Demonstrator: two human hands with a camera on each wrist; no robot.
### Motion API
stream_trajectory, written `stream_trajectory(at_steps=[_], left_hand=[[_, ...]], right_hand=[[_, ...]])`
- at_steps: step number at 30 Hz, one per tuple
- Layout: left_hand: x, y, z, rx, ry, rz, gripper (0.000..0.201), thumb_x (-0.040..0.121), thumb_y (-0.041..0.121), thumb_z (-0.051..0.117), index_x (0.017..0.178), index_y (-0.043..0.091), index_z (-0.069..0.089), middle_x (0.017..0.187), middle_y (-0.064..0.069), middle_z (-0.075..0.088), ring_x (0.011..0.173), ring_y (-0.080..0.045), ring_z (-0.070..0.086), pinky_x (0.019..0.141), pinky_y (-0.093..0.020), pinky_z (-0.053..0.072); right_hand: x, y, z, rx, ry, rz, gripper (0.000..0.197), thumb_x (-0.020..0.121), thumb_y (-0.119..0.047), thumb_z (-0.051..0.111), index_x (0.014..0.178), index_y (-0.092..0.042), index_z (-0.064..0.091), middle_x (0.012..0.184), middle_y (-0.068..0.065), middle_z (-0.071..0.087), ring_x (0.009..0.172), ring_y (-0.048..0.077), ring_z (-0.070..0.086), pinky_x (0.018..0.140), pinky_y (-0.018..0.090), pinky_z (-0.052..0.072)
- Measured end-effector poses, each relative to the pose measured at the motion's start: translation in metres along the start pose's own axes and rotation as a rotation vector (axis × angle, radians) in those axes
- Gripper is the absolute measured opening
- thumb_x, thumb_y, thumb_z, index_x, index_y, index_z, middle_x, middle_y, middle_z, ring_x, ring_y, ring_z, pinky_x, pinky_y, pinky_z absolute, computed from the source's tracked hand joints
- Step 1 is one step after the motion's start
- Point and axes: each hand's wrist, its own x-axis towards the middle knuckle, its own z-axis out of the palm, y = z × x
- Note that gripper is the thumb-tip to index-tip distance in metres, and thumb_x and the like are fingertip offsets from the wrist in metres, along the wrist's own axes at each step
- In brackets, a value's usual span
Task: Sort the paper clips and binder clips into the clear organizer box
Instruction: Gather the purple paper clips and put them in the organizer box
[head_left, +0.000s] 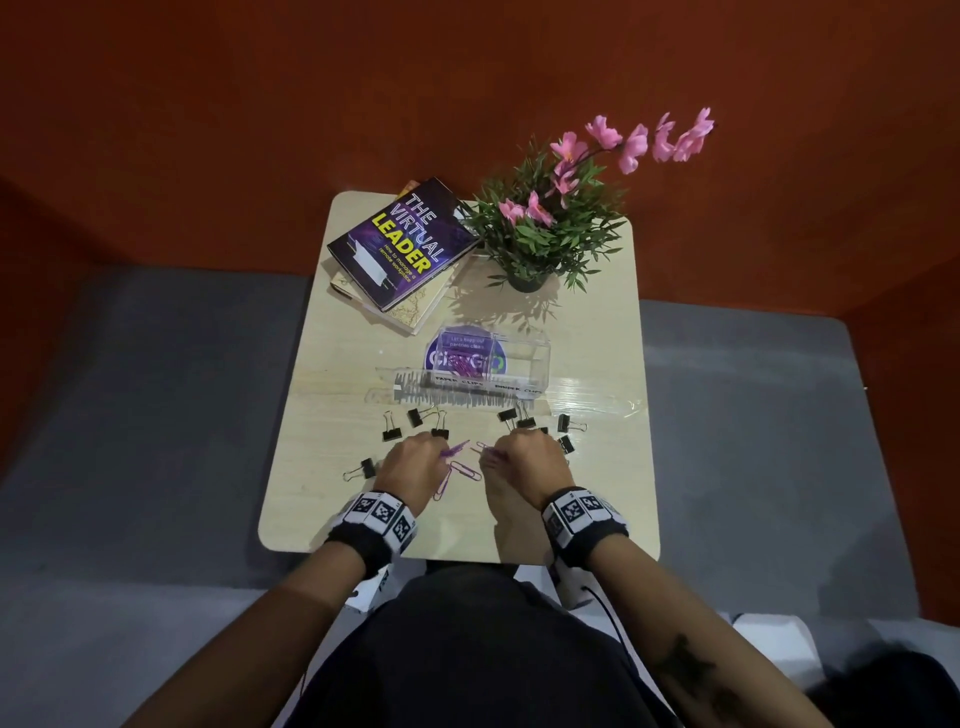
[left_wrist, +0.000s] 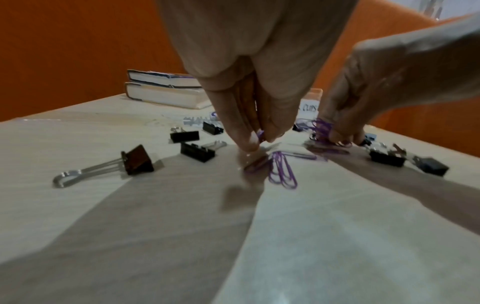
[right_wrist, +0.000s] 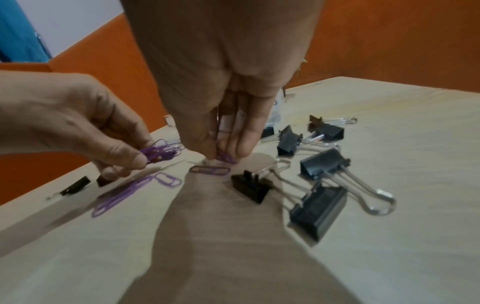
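Your left hand (head_left: 413, 457) hovers low over the surface (head_left: 332, 364) in the head view, fingers bunched and pinching purple paper clips (head_left: 453, 448), while your right hand (head_left: 530, 453) sits just beside it, also bunched around purple paper clips. More loose paper clips (head_left: 457, 475) lie on the surface between the two hands. Black binder clips (head_left: 390, 431) are scattered to the left, right and far side of your hands. The clear organizer box (head_left: 491, 358) stands beyond them, with a few purple clips in its left compartment, labelled for paper clips; the right compartment is labelled for binder clips. Behind it are stacked books (head_left: 402, 249) and a potted plant with pink flowers (head_left: 550, 218). From the left wrist, your left hand (left_wrist: 255, 86) points down with its fingertips (left_wrist: 249, 142) pinched together on a purple clip, right above loose paper clips (left_wrist: 281, 170) on the surface; your right hand (left_wrist: 369, 86) grips a purple bundle (left_wrist: 322, 127) nearby, and a binder clip (left_wrist: 136, 160) lies off to the left. From the right wrist, your right hand (right_wrist: 228, 82) reaches down with its fingertips (right_wrist: 246, 148) closing on a purple clip (right_wrist: 226, 158), another paper clip (right_wrist: 210, 170) flat just below, and your left hand (right_wrist: 85, 123) pinches a purple bunch (right_wrist: 161, 153). Several binder clips (right_wrist: 322, 164) cluster to the right.
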Motion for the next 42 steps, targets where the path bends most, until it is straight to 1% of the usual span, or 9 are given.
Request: stream_trajectory(at_steps=[6, 10, 15, 18, 24, 28, 33, 36, 42], left_hand=[[0.017, 0.016, -0.052, -0.158, 0.232, 0.063, 0.017, 0.084, 0.012, 0.067, 0.099, 0.018, 0.072, 0.085, -0.001, 0.067, 0.068, -0.017, 0.060, 0.062, -0.028, 0.052], [0.059, 0.038, -0.081, -0.096, 0.315, 0.060, 0.014, 0.087, 0.014, 0.064, 0.099, 0.013, 0.070, 0.090, -0.007, 0.069, 0.074, -0.023, 0.061, 0.068, -0.034, 0.054], [0.086, 0.045, -0.084, -0.013, 0.189, 0.000, 0.015, 0.085, 0.021, 0.069, 0.099, 0.019, 0.073, 0.095, -0.009, 0.073, 0.077, -0.028, 0.066, 0.075, -0.036, 0.056], [0.076, 0.039, -0.081, -0.053, 0.263, -0.016, 0.014, 0.087, 0.017, 0.067, 0.100, 0.018, 0.072, 0.095, -0.010, 0.072, 0.077, -0.027, 0.064, 0.070, -0.030, 0.051], [0.025, 0.010, -0.049, -0.088, 0.278, -0.032, 0.014, 0.087, 0.013, 0.061, 0.096, 0.019, 0.072, 0.097, -0.007, 0.072, 0.085, -0.028, 0.065, 0.070, -0.035, 0.054], [-0.007, -0.009, -0.025, -0.066, 0.152, -0.040, 0.013, 0.089, 0.020, 0.060, 0.098, 0.018, 0.069, 0.098, -0.005, 0.070, 0.086, -0.027, 0.064, 0.067, -0.033, 0.050], [-0.029, -0.016, 0.002, 0.048, -0.017, -0.051, 0.047, 0.083, 0.046, 0.066, 0.116, 0.013, 0.058, 0.115, -0.007, 0.059, 0.101, -0.028, 0.059, 0.074, -0.038, 0.050], [-0.030, -0.013, 0.015, 0.137, -0.041, -0.052, 0.057, 0.078, 0.050, 0.069, 0.117, 0.011, 0.053, 0.116, -0.008, 0.056, 0.105, -0.028, 0.055, 0.072, -0.040, 0.051], [-0.022, -0.009, 0.019, 0.122, 0.015, 0.020, 0.021, 0.089, 0.022, 0.063, 0.103, 0.008, 0.059, 0.104, -0.011, 0.060, 0.098, -0.029, 0.056, 0.068, -0.038, 0.046]], right_hand=[[-0.002, 0.012, -0.029, 0.293, 0.102, 0.109, 0.001, 0.075, -0.018, 0.075, 0.074, -0.017, 0.076, 0.074, 0.002, 0.073, 0.070, 0.019, 0.064, 0.064, 0.034, 0.053], [0.012, 0.008, -0.051, 0.379, 0.150, 0.149, 0.003, 0.072, -0.014, 0.074, 0.070, -0.015, 0.074, 0.066, 0.003, 0.071, 0.064, 0.018, 0.063, 0.062, 0.033, 0.054], [0.044, -0.013, -0.073, 0.409, 0.159, 0.167, 0.006, 0.073, -0.014, 0.070, 0.068, -0.016, 0.072, 0.063, 0.000, 0.070, 0.063, 0.017, 0.066, 0.060, 0.034, 0.057], [0.069, -0.029, -0.084, 0.363, 0.195, 0.138, 0.011, 0.076, -0.011, 0.069, 0.066, -0.015, 0.071, 0.064, 0.003, 0.069, 0.065, 0.021, 0.062, 0.061, 0.032, 0.053], [0.099, -0.040, -0.079, 0.197, 0.115, 0.103, 0.016, 0.077, -0.008, 0.074, 0.093, -0.011, 0.076, 0.087, 0.011, 0.075, 0.080, 0.027, 0.067, 0.074, 0.033, 0.056], [0.070, -0.025, -0.071, 0.185, 0.159, 0.092, 0.022, 0.079, -0.007, 0.071, 0.100, -0.013, 0.075, 0.090, 0.007, 0.076, 0.078, 0.022, 0.069, 0.076, 0.034, 0.059], [0.012, -0.002, -0.035, 0.003, -0.095, 0.161, 0.015, 0.081, -0.012, 0.059, 0.070, -0.014, 0.069, 0.074, 0.010, 0.070, 0.071, 0.030, 0.063, 0.061, 0.029, 0.050], [-0.009, -0.001, -0.015, -0.010, -0.137, 0.132, 0.011, 0.080, -0.016, 0.063, 0.080, -0.014, 0.073, 0.082, 0.011, 0.072, 0.078, 0.032, 0.065, 0.065, 0.032, 0.050], [-0.017, -0.019, 0.010, -0.063, -0.068, 0.083, 0.036, 0.079, -0.038, 0.070, 0.100, -0.009, 0.063, 0.099, 0.011, 0.064, 0.090, 0.031, 0.061, 0.066, 0.036, 0.047]])
